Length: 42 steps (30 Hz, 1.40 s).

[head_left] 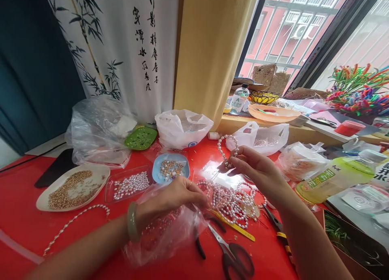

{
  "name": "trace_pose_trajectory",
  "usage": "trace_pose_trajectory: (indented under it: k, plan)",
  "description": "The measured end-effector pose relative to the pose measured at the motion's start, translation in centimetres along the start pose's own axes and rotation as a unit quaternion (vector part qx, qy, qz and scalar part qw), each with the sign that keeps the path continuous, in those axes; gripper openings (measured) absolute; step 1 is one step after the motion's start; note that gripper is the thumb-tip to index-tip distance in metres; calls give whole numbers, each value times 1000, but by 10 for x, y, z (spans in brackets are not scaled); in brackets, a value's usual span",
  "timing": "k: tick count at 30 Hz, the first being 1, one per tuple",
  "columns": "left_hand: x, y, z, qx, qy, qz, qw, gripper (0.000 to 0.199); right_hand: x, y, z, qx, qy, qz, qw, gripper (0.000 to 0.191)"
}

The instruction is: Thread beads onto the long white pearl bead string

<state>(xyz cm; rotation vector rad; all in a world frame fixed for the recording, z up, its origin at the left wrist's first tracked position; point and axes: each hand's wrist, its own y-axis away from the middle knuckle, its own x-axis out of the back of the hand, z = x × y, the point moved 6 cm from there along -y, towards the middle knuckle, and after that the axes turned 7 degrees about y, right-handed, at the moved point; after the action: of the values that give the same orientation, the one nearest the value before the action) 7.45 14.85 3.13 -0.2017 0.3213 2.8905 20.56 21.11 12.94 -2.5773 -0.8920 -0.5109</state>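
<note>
My right hand (255, 164) is raised over the table, pinching a string of pearl-like beads (221, 144) that hangs in a loop from its fingertips. Low over a clear plastic bag (165, 235), my left hand (185, 194) has its fingers pressed together. Whatever is between them is hidden or too small to name. Between and beyond the hands lies a tangled heap of bead strands (234, 201). Scissors (231, 251) with dark handles and yellow tweezers (237, 227) lie just below the heap. Pliers (273, 219) rest beside my right forearm.
Left of the hands are a white dish (41, 197) of gold beads, a clear tray (108, 191) of pearl beads and a blue dish (155, 166) of mixed beads. A green dish (140, 138) and white plastic bags (182, 124) stand behind. A drink bottle (334, 178) lies at the right.
</note>
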Motion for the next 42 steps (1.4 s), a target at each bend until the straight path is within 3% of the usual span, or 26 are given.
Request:
trace_pose_trajectory:
  k: [5, 11, 19, 27, 30, 36, 42]
  plan:
    - [4, -2, -2, -9, -5, 4, 1000, 21, -5, 5, -1, 8, 64, -38, 997, 22]
    - [7, -2, 0, -23, -7, 22, 999, 19, -9, 5, 5, 9, 266, -55, 962, 20]
    - [9, -2, 4, -60, -11, 46, 997, 17, -7, 6, -1, 10, 382, -10, 924, 17]
    - [8, -2, 4, -79, -9, 52, 995, 16, -28, 8, -10, 103, 330, -39, 938, 16]
    - [6, -1, 5, -83, 42, 44, 995, 33, -30, 7, -10, 124, 319, -28, 939, 17]
    - [8, 0, 9, -96, 90, 65, 989, 43, -9, 4, -4, 85, 339, 106, 931, 26]
    - [8, -1, 12, -96, 107, 57, 988, 52, -8, 1, 8, 14, 250, 39, 967, 18]
